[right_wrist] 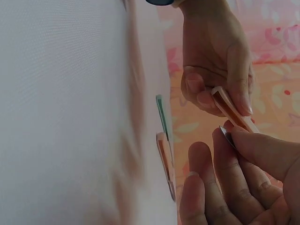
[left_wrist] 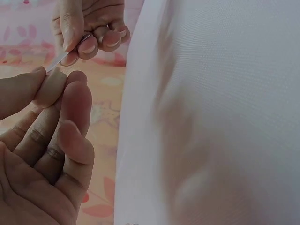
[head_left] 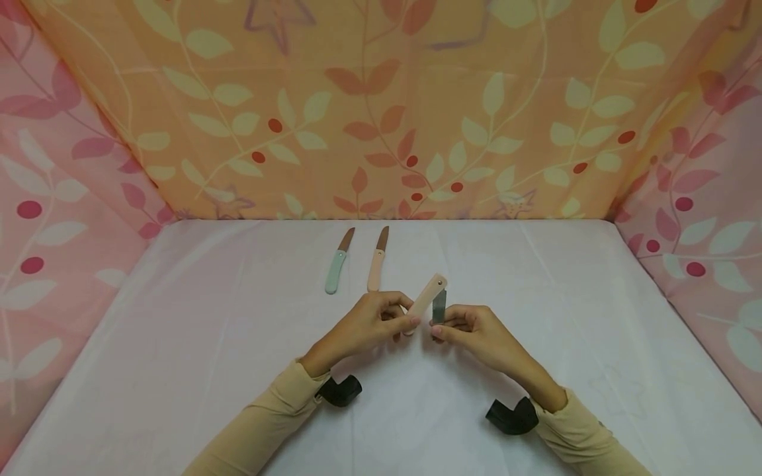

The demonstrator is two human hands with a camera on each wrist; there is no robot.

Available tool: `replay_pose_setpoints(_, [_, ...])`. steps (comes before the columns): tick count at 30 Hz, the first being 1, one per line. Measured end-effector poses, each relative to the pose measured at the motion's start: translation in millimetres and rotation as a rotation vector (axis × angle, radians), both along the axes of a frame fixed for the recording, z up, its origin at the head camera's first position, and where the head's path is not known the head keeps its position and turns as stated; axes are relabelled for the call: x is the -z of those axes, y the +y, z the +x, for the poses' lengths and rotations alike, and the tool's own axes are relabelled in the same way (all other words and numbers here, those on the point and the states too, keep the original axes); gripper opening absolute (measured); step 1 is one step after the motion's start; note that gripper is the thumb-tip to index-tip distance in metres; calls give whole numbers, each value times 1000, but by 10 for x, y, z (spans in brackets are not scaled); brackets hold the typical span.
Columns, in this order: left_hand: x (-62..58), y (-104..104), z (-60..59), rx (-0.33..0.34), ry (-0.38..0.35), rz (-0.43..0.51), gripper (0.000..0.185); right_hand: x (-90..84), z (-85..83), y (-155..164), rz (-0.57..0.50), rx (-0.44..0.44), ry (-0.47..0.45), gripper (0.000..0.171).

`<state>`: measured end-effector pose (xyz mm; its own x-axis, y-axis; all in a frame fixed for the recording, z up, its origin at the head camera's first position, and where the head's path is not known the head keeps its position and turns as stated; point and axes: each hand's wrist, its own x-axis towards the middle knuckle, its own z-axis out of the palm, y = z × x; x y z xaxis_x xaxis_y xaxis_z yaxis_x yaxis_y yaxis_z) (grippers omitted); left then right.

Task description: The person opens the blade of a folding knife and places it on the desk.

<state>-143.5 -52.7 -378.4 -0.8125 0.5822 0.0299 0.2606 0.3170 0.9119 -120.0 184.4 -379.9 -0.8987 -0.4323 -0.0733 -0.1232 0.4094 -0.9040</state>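
A folding knife with a peach handle is held just above the white table. My left hand grips the lower end of the handle. My right hand pinches the grey blade, which hangs down from the hinge at an angle to the handle. The left wrist view shows the right hand with the thin blade between thumb and fingers, and the left hand round the handle.
Two opened knives lie side by side at the back of the table: one with a mint handle, one with a peach handle. Floral fabric walls close the table in on three sides.
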Motion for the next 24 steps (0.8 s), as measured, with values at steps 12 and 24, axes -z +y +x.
replay_pose_setpoints(12, [-29, -88, -53, -21, -14, 45, 14, -61, -51, 115, -7, 10, 37, 26])
replay_pose_setpoints(24, [-53, -124, -81, -22, -34, 47, 18, -104, -112, 250, -7, 59, 60, 28])
